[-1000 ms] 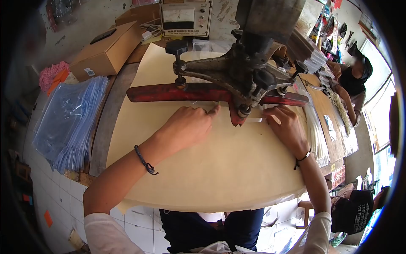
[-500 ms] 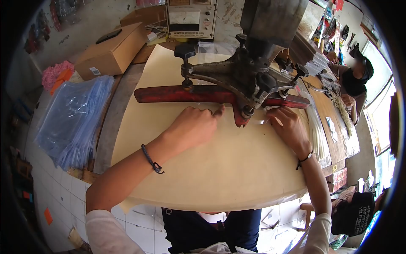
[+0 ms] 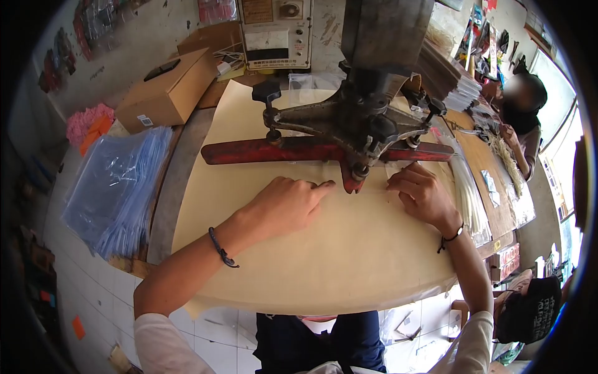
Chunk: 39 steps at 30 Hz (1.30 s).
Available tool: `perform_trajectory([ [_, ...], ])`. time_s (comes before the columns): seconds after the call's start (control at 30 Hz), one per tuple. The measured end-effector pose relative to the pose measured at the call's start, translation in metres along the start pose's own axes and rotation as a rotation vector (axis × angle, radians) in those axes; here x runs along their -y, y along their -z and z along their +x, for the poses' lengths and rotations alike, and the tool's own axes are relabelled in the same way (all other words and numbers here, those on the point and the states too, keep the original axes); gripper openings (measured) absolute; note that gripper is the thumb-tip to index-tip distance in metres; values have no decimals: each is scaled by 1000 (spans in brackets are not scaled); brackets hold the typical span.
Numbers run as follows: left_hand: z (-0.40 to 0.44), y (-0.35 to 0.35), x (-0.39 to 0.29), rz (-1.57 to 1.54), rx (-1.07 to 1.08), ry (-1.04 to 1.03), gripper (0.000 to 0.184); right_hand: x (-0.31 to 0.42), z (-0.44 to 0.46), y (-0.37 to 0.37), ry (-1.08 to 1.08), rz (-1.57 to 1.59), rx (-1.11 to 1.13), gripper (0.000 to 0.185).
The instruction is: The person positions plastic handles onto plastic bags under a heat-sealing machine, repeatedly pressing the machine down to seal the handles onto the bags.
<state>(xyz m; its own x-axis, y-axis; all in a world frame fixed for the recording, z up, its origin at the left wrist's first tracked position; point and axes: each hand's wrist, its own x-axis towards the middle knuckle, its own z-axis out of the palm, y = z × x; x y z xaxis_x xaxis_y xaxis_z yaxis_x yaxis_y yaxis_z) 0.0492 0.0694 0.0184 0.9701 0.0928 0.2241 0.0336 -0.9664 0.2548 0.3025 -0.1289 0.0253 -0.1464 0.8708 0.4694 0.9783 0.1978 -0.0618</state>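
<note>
My left hand rests low over the tan sheet, fingers mostly curled and the index finger and thumb toward the middle; anything pinched there is too small to make out. Just in front of the red bar of the press head, my right hand is closed at the edge of a thin clear plastic sheet. The plastic partly passes under the bar, and its outline is hard to see against the tan surface. Both hands are apart from the bar, which hangs between them and the machine.
Stacked clear blue plastic sleeves lie at the left, before a cardboard box. A control box stands behind. White strips lie along the right. A co-worker sits at the right table; another person's cap shows lower right.
Both hands have drawn back slightly from the red bar toward my body. The camera view has shifted a little. The bar stays in about the same position.
</note>
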Motion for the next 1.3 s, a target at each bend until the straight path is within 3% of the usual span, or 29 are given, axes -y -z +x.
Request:
perform_trajectory([
  [0.5,-2,0,-2,36,-15,-52,45,-1,-5,6,72,-67,-13,25],
  [0.6,-6,-2,-5,149,-13,-95,45,1,-5,6,95,-132,-22,18],
  [1.0,-18,-7,-33,67,1,-263,38,9,-11,4,171,15,67,11],
  [1.3,-15,-8,-27,-13,17,-256,37,10,-11,6,166,30,107,11],
])
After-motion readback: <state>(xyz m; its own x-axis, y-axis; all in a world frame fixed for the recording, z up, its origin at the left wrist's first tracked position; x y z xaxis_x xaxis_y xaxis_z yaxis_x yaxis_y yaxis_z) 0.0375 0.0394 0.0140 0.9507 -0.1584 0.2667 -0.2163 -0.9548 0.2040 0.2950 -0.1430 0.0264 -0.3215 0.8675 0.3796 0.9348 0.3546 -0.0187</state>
